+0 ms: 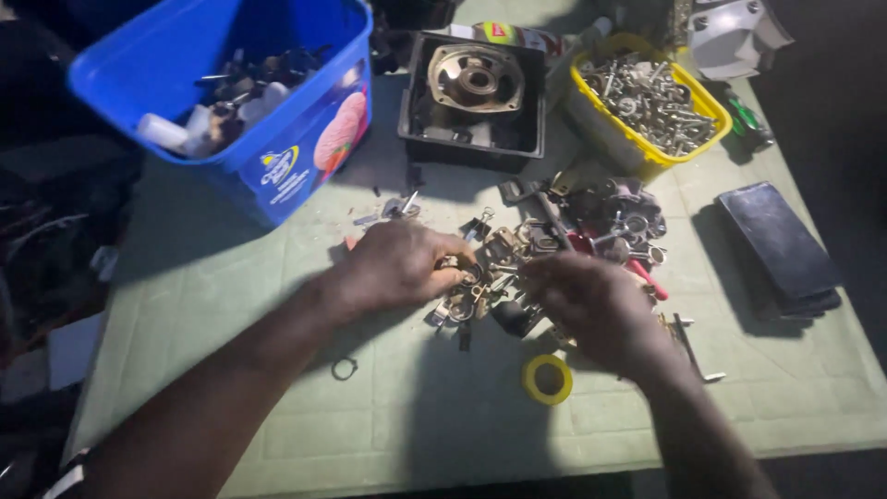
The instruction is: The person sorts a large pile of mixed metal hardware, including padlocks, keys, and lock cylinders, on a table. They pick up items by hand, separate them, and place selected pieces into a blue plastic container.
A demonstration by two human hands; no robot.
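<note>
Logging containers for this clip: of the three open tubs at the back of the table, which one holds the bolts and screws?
The yellow tub at back right, heaped with silvery bolts and screws. The blue tub holds white and dark pieces; the black tray holds a round metal part.

A pale green quilted surface (pixel 277 370) is seen. On it are set a blue tub (pixel 231 92), a black tray (pixel 471 139), a yellow tub of bolts (pixel 647 102), a dark flat slab (pixel 778 245), a heap of small metal parts (pixel 591 226), a yellow tape roll (pixel 547 379) and a small ring (pixel 344 369).
</note>
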